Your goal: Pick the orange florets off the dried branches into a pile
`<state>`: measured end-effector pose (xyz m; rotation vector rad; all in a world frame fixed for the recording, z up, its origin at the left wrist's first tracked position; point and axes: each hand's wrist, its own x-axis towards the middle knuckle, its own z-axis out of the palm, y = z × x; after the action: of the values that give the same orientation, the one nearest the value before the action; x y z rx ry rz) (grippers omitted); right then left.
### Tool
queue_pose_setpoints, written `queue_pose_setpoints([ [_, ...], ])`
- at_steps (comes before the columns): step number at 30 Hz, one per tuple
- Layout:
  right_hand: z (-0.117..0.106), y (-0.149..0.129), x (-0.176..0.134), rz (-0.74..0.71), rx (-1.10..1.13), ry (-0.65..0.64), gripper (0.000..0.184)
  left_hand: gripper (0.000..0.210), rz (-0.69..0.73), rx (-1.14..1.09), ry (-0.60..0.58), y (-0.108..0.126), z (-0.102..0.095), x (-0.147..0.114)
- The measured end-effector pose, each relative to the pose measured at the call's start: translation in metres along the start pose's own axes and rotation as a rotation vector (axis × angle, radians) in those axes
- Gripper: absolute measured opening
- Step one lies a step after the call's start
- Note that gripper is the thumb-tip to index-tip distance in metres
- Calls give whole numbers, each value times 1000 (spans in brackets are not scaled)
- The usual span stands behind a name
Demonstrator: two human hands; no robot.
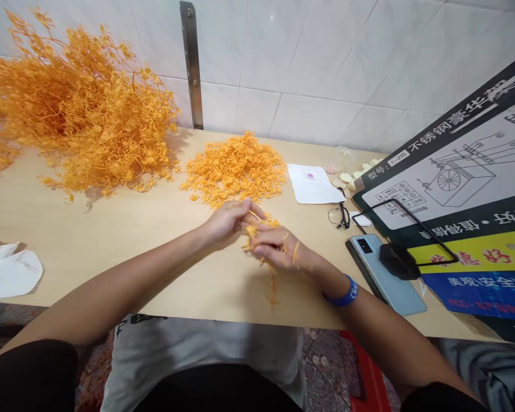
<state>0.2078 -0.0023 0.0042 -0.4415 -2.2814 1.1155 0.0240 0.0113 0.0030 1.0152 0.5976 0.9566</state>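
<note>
My left hand (pixel 228 223) and my right hand (pixel 278 247) meet over the front middle of the table. A small orange dried-flower sprig (pixel 273 286) hangs below my right hand, whose fingers are curled round it; more orange bits poke out between the fingers. The left fingers are drawn together at the sprig's upper flowers, partly hiding the contact. Just beyond my hands lies a loose pile of orange flower heads (pixel 240 166). To the left rests a large bushy bunch of orange dried flowers (pixel 98 109).
A white paper (pixel 315 186) lies right of the pile, with eyeglasses (pixel 339 216) near it. Farther right are a light blue phone (pixel 388 274), a black-framed object (pixel 399 260) and a printed box (pixel 450 183). White cloth (pixel 11 269) lies at left; a tiled wall (pixel 317 63) stands behind.
</note>
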Motion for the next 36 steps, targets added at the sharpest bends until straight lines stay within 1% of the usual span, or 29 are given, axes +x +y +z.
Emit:
queue_pose_setpoints([
  [2,2,-1,-1,11,61,-73,33,45,39,-23,66,4,-8,2],
  [3,3,-1,-1,36,94,-80,32,44,65,-15,83,6,-12,3],
  [5,4,-1,-2,110,150,-36,33,43,112,35,87,9,-18,4],
  [7,3,-1,-3,176,187,39,35,44,151,90,92,11,-20,4],
  [9,1,1,-4,232,215,90,36,45,159,138,82,10,-18,3],
  [11,0,3,-4,264,235,132,35,47,132,170,44,8,-14,2],
  [13,0,5,-3,260,210,187,34,53,76,186,-13,6,-9,0],
  [15,1,7,-1,227,130,213,33,59,19,190,-66,3,-5,-1],
  [17,3,9,1,178,36,181,31,63,-8,217,-102,1,-1,-2],
  [20,6,9,2,102,-81,143,29,63,34,324,-92,-1,4,-4],
  [24,5,6,2,36,-125,148,35,66,76,408,30,-2,9,-5],
  [27,4,2,2,-22,-123,148,36,65,67,406,85,-5,11,-4],
  [29,5,1,2,-98,-126,85,35,62,66,316,156,-4,8,-2],
  [30,6,0,1,-134,-121,37,35,59,79,265,213,-2,4,0],
  [31,6,0,1,-160,-108,-3,34,56,108,238,277,1,-1,2],
  [32,6,0,0,-165,-90,-13,35,53,153,249,338,5,-8,3],
  [33,6,0,-1,-136,-68,22,35,50,208,306,386,10,-14,4],
  [34,4,1,-1,-73,-41,101,36,45,266,405,420,14,-21,5],
  [36,1,3,-3,90,61,311,35,32,361,635,476,20,-34,5],
])
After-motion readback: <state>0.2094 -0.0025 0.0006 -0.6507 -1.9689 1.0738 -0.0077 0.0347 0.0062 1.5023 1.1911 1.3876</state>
